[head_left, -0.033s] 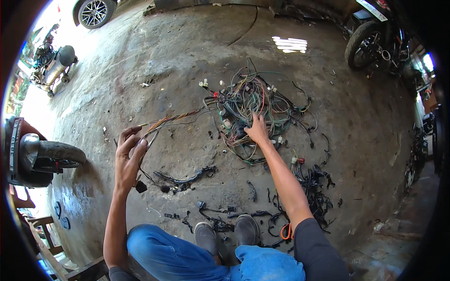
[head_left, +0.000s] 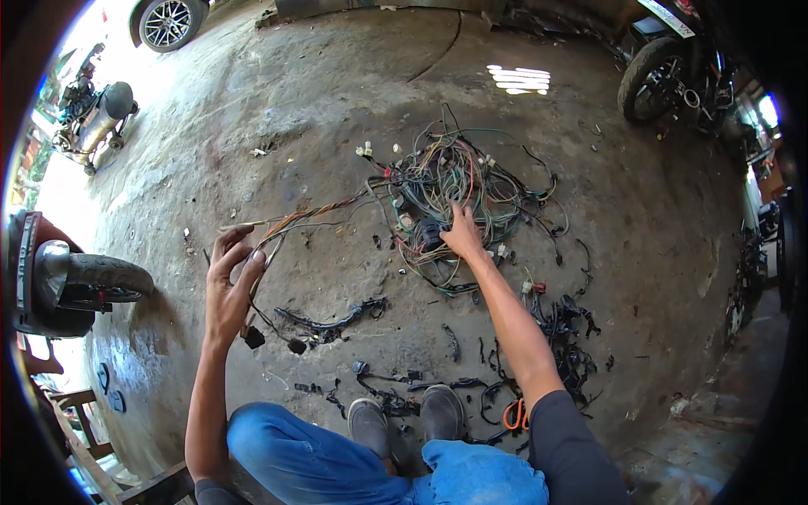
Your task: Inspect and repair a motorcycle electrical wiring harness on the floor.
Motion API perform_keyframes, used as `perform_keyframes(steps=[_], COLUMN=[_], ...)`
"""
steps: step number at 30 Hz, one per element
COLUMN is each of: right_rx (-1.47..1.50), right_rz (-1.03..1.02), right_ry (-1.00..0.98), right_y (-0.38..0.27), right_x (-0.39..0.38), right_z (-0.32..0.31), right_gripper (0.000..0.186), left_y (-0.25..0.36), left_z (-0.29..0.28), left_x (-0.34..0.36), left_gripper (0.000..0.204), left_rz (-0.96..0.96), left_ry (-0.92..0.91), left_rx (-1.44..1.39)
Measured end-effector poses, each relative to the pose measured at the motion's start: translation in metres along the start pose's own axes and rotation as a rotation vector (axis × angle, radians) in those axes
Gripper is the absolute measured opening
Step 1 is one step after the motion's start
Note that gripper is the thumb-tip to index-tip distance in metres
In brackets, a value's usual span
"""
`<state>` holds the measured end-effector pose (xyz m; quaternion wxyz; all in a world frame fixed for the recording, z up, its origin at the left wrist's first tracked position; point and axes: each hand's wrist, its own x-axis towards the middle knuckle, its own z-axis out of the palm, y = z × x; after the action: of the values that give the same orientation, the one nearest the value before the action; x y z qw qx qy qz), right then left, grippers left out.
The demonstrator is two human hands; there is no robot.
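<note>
A large tangle of multicoloured wires, a wiring harness with white and black plugs, lies on the concrete floor. From its left side runs a twisted bundle of orange, brown and grey wires. My left hand is closed on the end of this bundle, raised to the left of the pile. Two black connectors dangle on wires below that hand. My right hand reaches into the near part of the tangle, fingers curled among the wires beside a black connector block. Its fingertips are partly hidden.
Stripped black tape and sleeving lie scattered near my shoes. More black scraps and orange-handled scissors are by my right arm. Motorcycle wheels stand at the left and a motorcycle at the far right.
The black connectors hanging under my left hand have swung slightly. The black connector block by my right hand has shifted a little. Both hands stay nearly in place.
</note>
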<state>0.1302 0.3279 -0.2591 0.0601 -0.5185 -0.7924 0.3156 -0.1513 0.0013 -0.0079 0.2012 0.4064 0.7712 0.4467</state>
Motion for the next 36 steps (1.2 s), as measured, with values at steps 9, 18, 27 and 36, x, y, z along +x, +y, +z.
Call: perform_keyframes(steps=[9,18,27,36], right_rx=[0.024,0.605,0.424,0.684], right_rz=[-0.272,-0.079,-0.016,0.015], right_ry=[0.171,0.040,-0.081,-0.152], right_y=[0.016,-0.036,-0.133,-0.155], right_x=[-0.006,-0.033,-0.116,-0.156], right_z=[-0.097,-0.313,-0.362,-0.343], right_gripper=[0.029,0.027,0.022,0.019], left_y=[0.012,0.003,0.017,0.129], left_z=[-0.029,-0.069,-0.009,0.252], left_x=[-0.003,-0.006,0.023,-0.035], left_gripper=[0.034,0.040,0.058,0.063], left_rz=[-0.098,-0.210,0.080,0.113], left_ry=[-0.033,0.205,0.141,-0.459], left_rx=[-0.149,-0.415,0.412,-0.174])
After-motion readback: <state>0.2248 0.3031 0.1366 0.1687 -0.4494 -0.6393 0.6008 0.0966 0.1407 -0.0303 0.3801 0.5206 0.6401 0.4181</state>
